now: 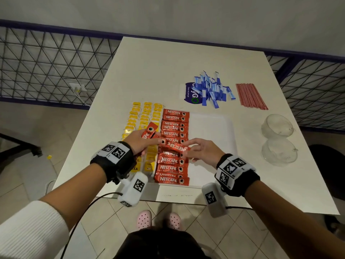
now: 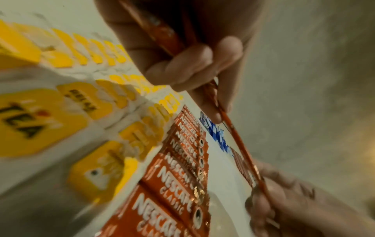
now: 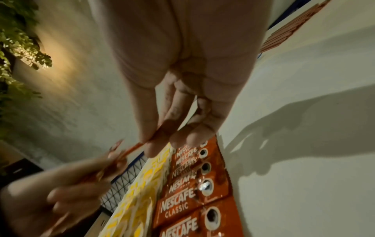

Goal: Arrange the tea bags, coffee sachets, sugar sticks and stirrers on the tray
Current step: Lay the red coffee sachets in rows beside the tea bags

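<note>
A white tray (image 1: 211, 124) lies on the table. Columns of yellow tea bags (image 1: 138, 116) fill its left part, and a column of red coffee sachets (image 1: 173, 128) runs down its middle. Above that column my left hand (image 1: 158, 141) and right hand (image 1: 187, 148) each pinch one end of a single coffee sachet (image 1: 173, 145). It appears edge-on (image 2: 237, 141) in the left wrist view. My left hand also grips a second sachet (image 1: 149, 132) in its palm. Blue sugar sticks (image 1: 211, 88) and red stirrers (image 1: 250, 96) lie on the table beyond the tray.
A blue packet (image 1: 190, 92) lies under the sugar pile. Two clear glass bowls (image 1: 277, 126) (image 1: 279, 150) stand near the table's right edge. The tray's right part is bare. A wire railing (image 1: 46, 68) runs behind the table, and a dark chair (image 1: 326, 165) stands at the right.
</note>
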Tool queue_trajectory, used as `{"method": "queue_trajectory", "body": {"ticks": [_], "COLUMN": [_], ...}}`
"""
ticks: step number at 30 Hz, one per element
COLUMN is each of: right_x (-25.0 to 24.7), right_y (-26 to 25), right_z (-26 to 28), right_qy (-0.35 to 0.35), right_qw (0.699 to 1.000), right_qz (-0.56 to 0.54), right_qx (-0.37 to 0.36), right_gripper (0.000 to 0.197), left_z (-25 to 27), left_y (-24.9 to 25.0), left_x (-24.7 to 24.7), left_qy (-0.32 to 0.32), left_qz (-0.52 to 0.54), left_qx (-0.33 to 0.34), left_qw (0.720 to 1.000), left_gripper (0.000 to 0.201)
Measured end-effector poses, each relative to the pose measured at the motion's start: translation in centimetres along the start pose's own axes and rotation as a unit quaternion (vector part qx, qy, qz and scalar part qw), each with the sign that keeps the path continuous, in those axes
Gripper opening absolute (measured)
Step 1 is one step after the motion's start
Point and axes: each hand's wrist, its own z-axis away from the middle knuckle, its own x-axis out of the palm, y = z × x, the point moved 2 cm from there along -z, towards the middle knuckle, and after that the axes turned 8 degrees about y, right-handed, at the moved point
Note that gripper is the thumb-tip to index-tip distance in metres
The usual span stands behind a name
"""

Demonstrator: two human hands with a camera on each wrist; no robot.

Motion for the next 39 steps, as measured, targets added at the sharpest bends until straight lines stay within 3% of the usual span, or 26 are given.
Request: {"method": "queue_trajectory", "body": {"ticks": [6, 9, 12, 15, 20, 25, 30, 34, 39], "right_x": [1.0, 1.0, 0.9, 0.6, -0.9, -1.2, -0.6, 0.3, 1.1], "right_y": [0.0, -0.9, -1.2, -0.8, -0.2, 1.6, 4.0, 4.7, 4.8], "right_z": [0.1, 0.2, 0.2, 0.4, 0.5, 0.6, 0.6, 0.5, 0.6], "right_qy": [-0.015, -0.008, -0.005, -0.002, 0.041, 0.053, 0.065, 0.083, 0.098], "right_qw": [1.0, 1.0, 1.0, 0.999, 0.996, 0.994, 0.989, 0.986, 0.985], "right_qz": [0.019, -0.007, 0.006, 0.047, -0.073, -0.084, -0.1, -0.102, -0.097], "right_qx": [0.015, 0.002, 0.001, -0.003, 0.011, 0.047, 0.087, 0.101, 0.1], "right_gripper": [0.013, 0.01, 0.022, 0.015, 0.006, 0.01, 0.007, 0.005, 0.005], "left_z": [0.0, 0.7, 1.1, 0.9, 0.9, 0.4, 0.3, 0.4, 0.8], "left_y": [2.8, 3.5, 3.3, 3.1, 2.3, 1.0, -0.3, -0.8, -0.8], "left_x": [1.5, 2.9, 3.8, 3.7, 3.9, 3.5, 2.9, 2.7, 3.1], "left_qy": [0.033, -0.023, -0.076, -0.072, -0.109, -0.104, -0.118, -0.136, -0.147], "left_qz": [0.002, -0.036, -0.064, -0.094, -0.23, -0.254, -0.377, -0.396, -0.468], "left_qx": [0.052, 0.07, 0.063, 0.058, 0.059, 0.042, 0.055, 0.059, 0.089], "left_qw": [0.998, 0.997, 0.993, 0.991, 0.965, 0.961, 0.917, 0.906, 0.867], "left_gripper": [0.024, 0.025, 0.025, 0.022, 0.028, 0.026, 0.053, 0.058, 0.05]}}
